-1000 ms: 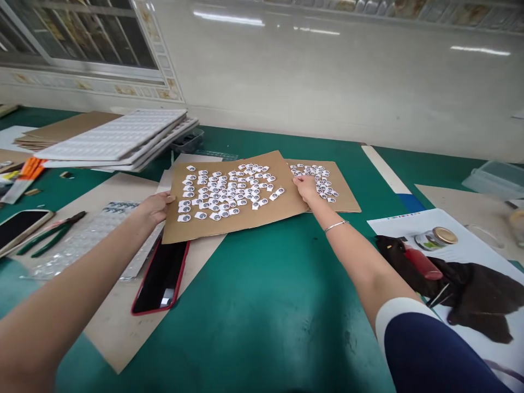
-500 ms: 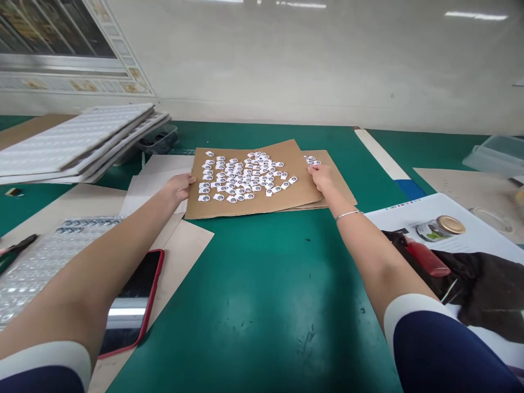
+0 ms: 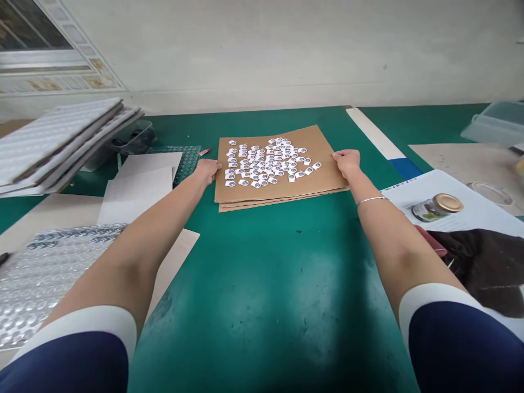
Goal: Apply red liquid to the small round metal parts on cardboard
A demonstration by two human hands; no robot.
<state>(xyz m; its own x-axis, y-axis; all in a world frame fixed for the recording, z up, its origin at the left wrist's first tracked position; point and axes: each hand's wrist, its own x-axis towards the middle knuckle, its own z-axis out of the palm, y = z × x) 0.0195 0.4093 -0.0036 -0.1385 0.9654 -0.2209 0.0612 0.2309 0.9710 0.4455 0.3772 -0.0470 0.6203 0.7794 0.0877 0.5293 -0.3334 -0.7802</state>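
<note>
A brown cardboard sheet (image 3: pixel 311 143) lies on top of a small stack of similar sheets on the green table. Many little white pieces with dark round marks (image 3: pixel 262 161) are spread over its face, some in a column at the left. My left hand (image 3: pixel 208 170) is closed on the sheet's left edge. At the right edge, my right hand (image 3: pixel 347 162) pinches the cardboard between thumb and fingers. The lower sheets show only as thin layers along the near edge.
White padded panels (image 3: pixel 61 142) are stacked at the left by a clear plastic tub (image 3: pixel 135 139). Bubbled plastic sheeting (image 3: pixel 53 284) lies nearer. On the right are a glass jar (image 3: pixel 437 207), dark cloth (image 3: pixel 483 267) and a clear container (image 3: pixel 495 125).
Both hands have carried the cardboard sheet rightward, and it now covers the sheet that stuck out on the right. The white pieces stayed on it. My view has shifted too.
</note>
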